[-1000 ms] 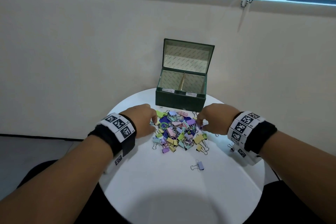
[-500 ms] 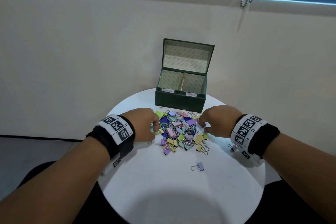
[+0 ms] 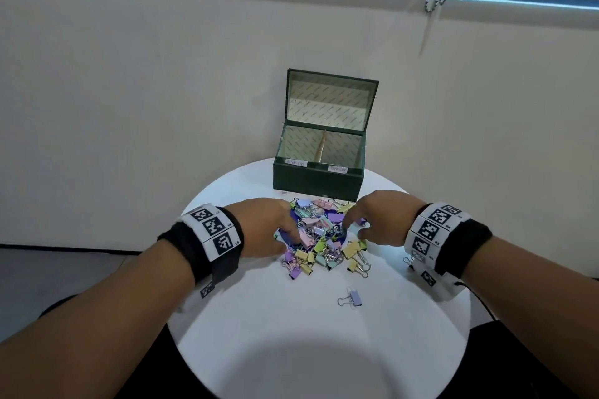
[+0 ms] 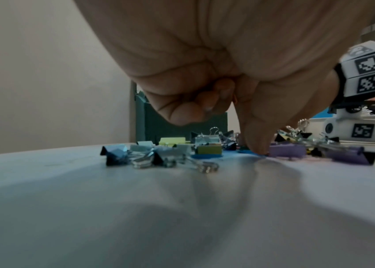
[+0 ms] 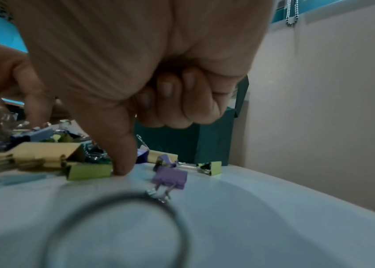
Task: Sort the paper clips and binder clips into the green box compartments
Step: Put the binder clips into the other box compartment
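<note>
A heap of pastel binder clips and paper clips (image 3: 321,236) lies on the round white table (image 3: 324,350), in front of the open green box (image 3: 317,178) with two labelled compartments. My left hand (image 3: 285,233) is at the heap's left edge. Its outer fingers curl into the palm and its thumb (image 4: 254,143) presses down beside a lilac binder clip (image 4: 285,151). My right hand (image 3: 356,228) is at the heap's right edge, its thumb (image 5: 119,163) on the table against a green binder clip (image 5: 90,171). Each index finger is hidden, so a pinch cannot be confirmed.
One lilac binder clip (image 3: 351,297) lies alone nearer to me. Another purple binder clip (image 5: 170,178) sits just right of my right thumb. A blurred wire loop (image 5: 177,217) lies under my right wrist. A beige wall stands behind the box.
Both hands have closed in a little on the heap, the left one moving right and the right one moving left. The box and the lone clip have not moved.
</note>
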`<state>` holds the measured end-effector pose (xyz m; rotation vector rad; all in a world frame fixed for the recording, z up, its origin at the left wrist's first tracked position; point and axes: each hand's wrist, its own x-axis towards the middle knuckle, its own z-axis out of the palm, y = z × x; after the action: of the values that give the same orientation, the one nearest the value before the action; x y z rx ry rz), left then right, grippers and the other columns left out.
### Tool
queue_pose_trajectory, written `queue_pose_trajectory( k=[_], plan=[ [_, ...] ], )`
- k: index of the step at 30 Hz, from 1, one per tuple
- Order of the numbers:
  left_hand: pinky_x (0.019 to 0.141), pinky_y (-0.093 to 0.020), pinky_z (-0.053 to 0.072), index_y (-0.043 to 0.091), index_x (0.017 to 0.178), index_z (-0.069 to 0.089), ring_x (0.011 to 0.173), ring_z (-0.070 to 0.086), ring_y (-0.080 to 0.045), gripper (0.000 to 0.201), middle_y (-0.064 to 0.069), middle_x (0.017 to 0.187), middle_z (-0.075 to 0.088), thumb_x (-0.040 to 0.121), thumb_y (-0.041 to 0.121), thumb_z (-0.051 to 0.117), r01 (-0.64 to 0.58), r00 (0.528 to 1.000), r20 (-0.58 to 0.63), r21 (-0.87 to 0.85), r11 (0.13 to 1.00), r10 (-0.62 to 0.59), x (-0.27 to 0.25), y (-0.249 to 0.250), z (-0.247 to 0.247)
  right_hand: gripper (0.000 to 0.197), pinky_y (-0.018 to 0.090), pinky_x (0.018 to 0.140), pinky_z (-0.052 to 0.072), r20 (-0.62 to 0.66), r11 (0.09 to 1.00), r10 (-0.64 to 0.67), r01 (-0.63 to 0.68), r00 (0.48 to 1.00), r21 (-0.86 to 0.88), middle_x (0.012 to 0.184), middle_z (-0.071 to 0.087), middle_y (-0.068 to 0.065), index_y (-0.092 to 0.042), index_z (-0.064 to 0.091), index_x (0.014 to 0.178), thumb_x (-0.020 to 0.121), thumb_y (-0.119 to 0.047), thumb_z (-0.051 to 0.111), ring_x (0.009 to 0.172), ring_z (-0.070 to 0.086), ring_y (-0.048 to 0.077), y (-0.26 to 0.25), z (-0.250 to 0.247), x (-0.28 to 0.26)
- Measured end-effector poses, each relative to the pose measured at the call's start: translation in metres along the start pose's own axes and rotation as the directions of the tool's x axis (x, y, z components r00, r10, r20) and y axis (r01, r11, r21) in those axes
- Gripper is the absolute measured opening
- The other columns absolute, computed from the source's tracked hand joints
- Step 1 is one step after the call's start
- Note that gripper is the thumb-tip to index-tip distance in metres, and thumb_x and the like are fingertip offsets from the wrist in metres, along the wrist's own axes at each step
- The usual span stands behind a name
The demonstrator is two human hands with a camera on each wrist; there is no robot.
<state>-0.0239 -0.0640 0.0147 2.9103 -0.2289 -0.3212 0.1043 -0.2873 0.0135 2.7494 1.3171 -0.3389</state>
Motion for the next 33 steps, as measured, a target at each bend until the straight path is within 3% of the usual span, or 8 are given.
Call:
queue_pose_trajectory(
  k=[4, 8, 13, 17, 21, 26, 29, 33],
  plan=[
    [0.09, -0.029, 0.046, 0.041, 0.115, 0.07, 0.105, 0.053, -0.012, 0.027, 0.014, 0.104, 0.052, 0.089, 0.037, 0.067, -0.005, 0.999, 0.034, 0.034, 0.999, 0.004, 0.002, 0.0, 0.001, 0.037, 0.03, 0.094, 0.049, 0.023, 1.0, -0.009, 0.009, 1.0, 0.025, 0.122, 0.067, -0.013, -0.043, 0.067, 0.124, 0.091, -0.027, 0.066, 0.105, 0.061, 0.012, -0.003, 0.001, -0.001],
    [0.074, -0.026, 0.045, 0.035, 0.093, 0.074, 0.087, 0.054, -0.01, 0.011, 0.015, 0.088, 0.049, 0.085, 0.04, 0.069, 0.02, 0.999, -0.029, 0.047, 0.999, -0.019, 0.003, -0.001, 0.002, 0.022, 0.032, 0.094, 0.052, 0.024, 1.0, -0.002, 0.002, 1.0, 0.011, 0.116, 0.07, -0.012, -0.038, 0.072, 0.11, 0.089, -0.038, 0.066, 0.102, 0.063, 0.012, -0.003, 0.001, 0.001],
    [0.073, -0.026, 0.046, 0.03, 0.084, 0.069, 0.08, 0.052, -0.009, 0.01, 0.012, 0.086, 0.048, 0.089, 0.037, 0.063, 0.012, 0.999, -0.044, 0.067, 0.998, -0.009, 0.002, 0.0, 0.0, 0.023, 0.031, 0.091, 0.052, 0.032, 1.0, 0.014, -0.014, 0.999, -0.01, 0.111, 0.069, -0.008, -0.032, 0.07, 0.112, 0.091, -0.042, 0.064, 0.1, 0.06, 0.015, -0.01, 0.002, 0.005],
    [0.076, -0.027, 0.047, 0.031, 0.09, 0.067, 0.084, 0.055, -0.01, 0.012, 0.012, 0.09, 0.049, 0.091, 0.035, 0.056, 0.029, 0.993, -0.118, 0.037, 0.999, -0.024, 0.001, -0.002, -0.002, 0.001, 0.025, 0.078, 0.046, 0.044, 1.0, 0.016, -0.017, 0.999, 0.023, 0.095, 0.066, -0.007, -0.03, 0.064, 0.091, 0.091, -0.029, 0.063, 0.09, 0.059, 0.017, -0.018, 0.005, 0.014],
    [0.075, -0.024, 0.044, 0.034, 0.098, 0.071, 0.084, 0.052, -0.01, 0.014, 0.014, 0.089, 0.045, 0.089, 0.03, 0.06, 0.041, 0.996, -0.086, 0.018, 0.999, -0.039, 0.002, -0.005, -0.001, 0.019, 0.022, 0.067, 0.046, 0.073, 0.996, 0.045, -0.051, 0.996, 0.074, 0.079, 0.061, -0.008, -0.029, 0.053, 0.073, 0.086, -0.017, 0.061, 0.076, 0.057, 0.014, -0.016, -0.004, 0.015],
    [0.076, -0.021, 0.037, 0.038, 0.11, 0.069, 0.089, 0.048, -0.008, 0.021, 0.014, 0.096, 0.043, 0.09, 0.037, 0.063, 0.018, 1.0, -0.025, 0.066, 0.998, -0.017, 0.004, -0.004, 0.0, 0.009, 0.019, 0.062, 0.045, -0.133, 0.973, 0.09, -0.059, 0.987, 0.222, 0.077, 0.06, -0.002, -0.016, 0.059, 0.082, 0.09, -0.013, 0.057, 0.067, 0.052, 0.01, 0.006, -0.048, 0.014],
    [0.077, -0.022, 0.041, 0.037, 0.102, 0.072, 0.089, 0.05, -0.007, 0.016, 0.016, 0.094, 0.045, 0.09, 0.04, 0.063, 0.016, 0.999, -0.036, 0.062, 0.998, -0.014, 0.005, -0.004, 0.001, 0.005, 0.02, 0.061, 0.042, -0.305, 0.941, 0.2, -0.095, 0.931, 0.326, 0.076, 0.058, -0.006, -0.014, 0.061, 0.085, 0.087, -0.011, 0.057, 0.068, 0.051, 0.011, 0.021, -0.065, 0.026],
    [0.074, -0.021, 0.04, 0.034, 0.092, 0.072, 0.085, 0.05, -0.006, 0.011, 0.017, 0.088, 0.045, 0.09, 0.037, 0.061, 0.005, 0.999, -0.044, 0.069, 0.998, -0.002, 0.006, -0.007, 0.004, 0.007, 0.016, 0.061, 0.038, -0.382, 0.91, 0.275, -0.11, 0.882, 0.4, 0.081, 0.058, -0.008, -0.015, 0.061, 0.089, 0.088, -0.01, 0.056, 0.074, 0.054, 0.012, 0.018, -0.062, 0.048]
  ],
)
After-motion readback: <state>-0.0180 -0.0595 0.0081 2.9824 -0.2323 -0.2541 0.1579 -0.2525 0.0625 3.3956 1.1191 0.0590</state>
